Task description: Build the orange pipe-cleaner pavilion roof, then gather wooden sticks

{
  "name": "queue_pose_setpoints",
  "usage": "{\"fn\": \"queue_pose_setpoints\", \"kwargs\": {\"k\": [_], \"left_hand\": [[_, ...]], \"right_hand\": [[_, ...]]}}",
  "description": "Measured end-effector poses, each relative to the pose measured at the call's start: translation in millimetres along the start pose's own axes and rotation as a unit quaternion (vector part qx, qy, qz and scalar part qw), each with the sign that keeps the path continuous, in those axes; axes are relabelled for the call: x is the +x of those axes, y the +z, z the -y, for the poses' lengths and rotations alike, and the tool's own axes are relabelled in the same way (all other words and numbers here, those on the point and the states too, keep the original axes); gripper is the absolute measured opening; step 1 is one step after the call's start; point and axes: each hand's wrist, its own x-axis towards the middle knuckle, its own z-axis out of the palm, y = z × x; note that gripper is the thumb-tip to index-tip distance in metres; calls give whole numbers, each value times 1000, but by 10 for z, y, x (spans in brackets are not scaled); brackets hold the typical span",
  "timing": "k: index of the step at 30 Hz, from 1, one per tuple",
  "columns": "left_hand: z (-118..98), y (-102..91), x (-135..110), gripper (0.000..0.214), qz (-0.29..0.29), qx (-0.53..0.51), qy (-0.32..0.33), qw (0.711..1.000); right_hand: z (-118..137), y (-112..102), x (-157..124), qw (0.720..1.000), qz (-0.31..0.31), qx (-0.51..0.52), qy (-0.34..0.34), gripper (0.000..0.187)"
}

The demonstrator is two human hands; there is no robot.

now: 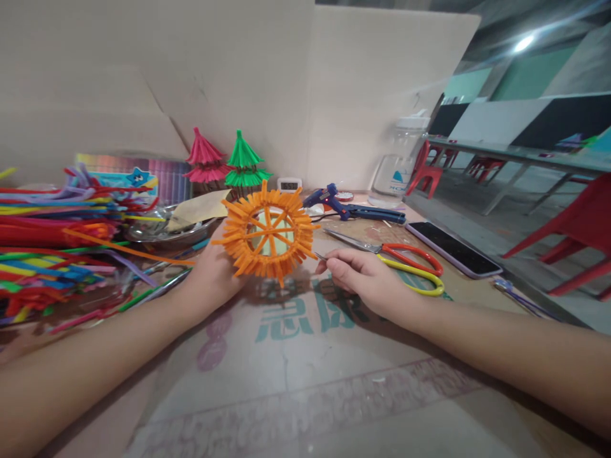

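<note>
My left hand point(210, 264) is closed on an orange pipe-cleaner wheel point(229, 245), gripping it from behind at its left side. The wheel has a fringed rim and several crossing spokes, and it is tilted toward me above the cardboard. Most of my left fingers are hidden behind it. Just right of the rim, my right hand point(353, 270) pinches a thin metal-tipped tool point(320, 256), most of which the fingers cover. Its tip points at the wheel's edge; whether they touch I cannot tell. Scissors point(414, 251) with red and yellow handles lie just behind my right hand.
Bundles of pipe cleaners point(52, 229) pile up at left, near a metal dish point(143, 232) and a marker set point(167, 178). Pink point(206, 156) and green point(245, 159) trees stand behind. A glue gun point(329, 198), bottle point(398, 162) and phone point(453, 248) are at right.
</note>
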Motion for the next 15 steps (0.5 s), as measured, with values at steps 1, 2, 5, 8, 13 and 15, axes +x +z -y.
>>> {"fn": "queue_pose_setpoints", "kwargs": {"k": [1, 2, 5, 8, 13, 15], "left_hand": [[-5, -4, 5, 41, 4, 0, -4, 1000], [-6, -5, 6, 41, 6, 1, -7, 1000], [7, 8, -7, 37, 2, 5, -10, 1000], [33, 34, -38, 31, -3, 14, -18, 1000], [47, 48, -56, 29, -9, 14, -22, 1000], [43, 41, -47, 29, -7, 13, -21, 1000]], "right_hand": [[3, 0, -2, 1000, 1, 0, 1, 32], [5, 1, -2, 1000, 2, 0, 1, 32], [6, 10, 1, 1000, 1, -1, 2, 30], [-5, 19, 6, 1000, -1, -2, 2, 30], [17, 17, -3, 1000, -2, -5, -3, 29], [38, 15, -6, 1000, 3, -12, -1, 27]]}}
